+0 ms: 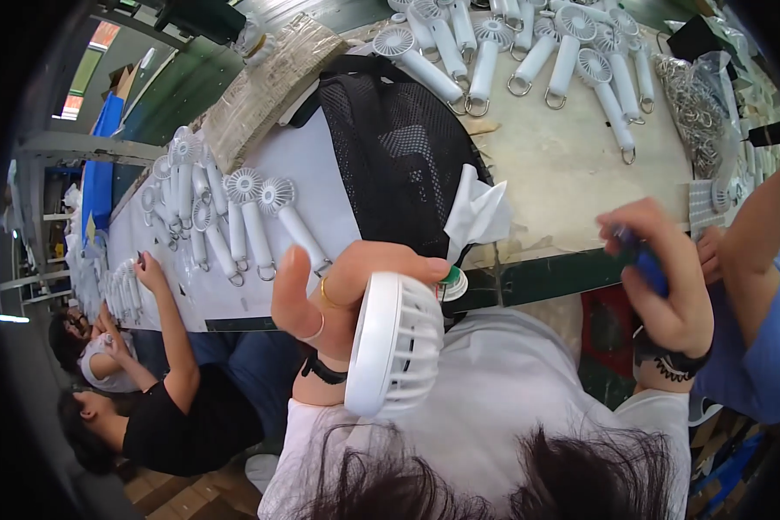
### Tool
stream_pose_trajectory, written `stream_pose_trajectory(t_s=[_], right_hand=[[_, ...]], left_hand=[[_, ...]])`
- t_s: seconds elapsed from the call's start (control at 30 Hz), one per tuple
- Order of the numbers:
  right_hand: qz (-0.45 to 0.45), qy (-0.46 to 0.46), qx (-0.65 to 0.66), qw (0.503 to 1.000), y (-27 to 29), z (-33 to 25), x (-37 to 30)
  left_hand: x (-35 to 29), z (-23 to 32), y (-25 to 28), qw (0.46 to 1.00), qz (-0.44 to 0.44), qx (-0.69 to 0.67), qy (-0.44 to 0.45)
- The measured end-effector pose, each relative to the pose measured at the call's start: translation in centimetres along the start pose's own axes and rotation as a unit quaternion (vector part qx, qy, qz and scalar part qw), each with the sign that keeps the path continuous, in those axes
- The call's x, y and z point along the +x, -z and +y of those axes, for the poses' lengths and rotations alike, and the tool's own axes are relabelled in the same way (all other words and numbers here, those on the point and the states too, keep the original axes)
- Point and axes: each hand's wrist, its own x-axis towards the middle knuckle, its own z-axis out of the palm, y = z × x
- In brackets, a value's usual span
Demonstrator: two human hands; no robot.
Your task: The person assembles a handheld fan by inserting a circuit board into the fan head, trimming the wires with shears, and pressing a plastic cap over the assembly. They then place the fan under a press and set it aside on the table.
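Gripped the white fan (393,345) in the left hand (344,279) in front of the desk (581,204), with a blurred blue object (646,262) in the right hand (678,299), and judged the fan likely light, stiff, slick, fragile at the grille (418,355), best held by the rim (373,355).

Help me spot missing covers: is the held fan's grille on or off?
On: the grille shows as curved white ribs across the fan in the left hand.

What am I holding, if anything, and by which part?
Your left hand holds a white fan, apparently by its handle, which is mostly hidden. Your right hand grips a blurred blue object; which part cannot be told.
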Motion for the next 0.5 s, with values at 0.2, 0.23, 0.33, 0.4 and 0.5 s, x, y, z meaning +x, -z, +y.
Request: stream_pose_trajectory(t_s=[0.2, 0.23, 0.33, 0.4, 0.5], right_hand=[[-0.164, 0.064, -0.098, 0.980, -1.7, -2.3, 1.3], [-0.163, 0.064, -0.094, 0.980, -2.0, -2.4, 1.4], [-0.117, 0.105, -0.152, 0.976, -2.9, -2.3, 1.7], [-0.113, 0.109, -0.157, 0.975, -3.3, -2.2, 1.8], [-0.106, 0.119, -0.168, 0.973, -3.7, -2.1, 1.9]], left_hand=[[0.1, 0.0, 0.8, 0.985, -0.033, 0.134, -0.107], [0.1, 0.2, 1.0, 0.979, -0.038, 0.157, -0.126], [0.1, 0.5, 1.3, 0.957, -0.048, 0.219, -0.183], [0.0, 0.6, 1.4, 0.948, -0.053, 0.239, -0.201], [0.1, 0.8, 1.0, 0.946, -0.027, 0.259, -0.193]])
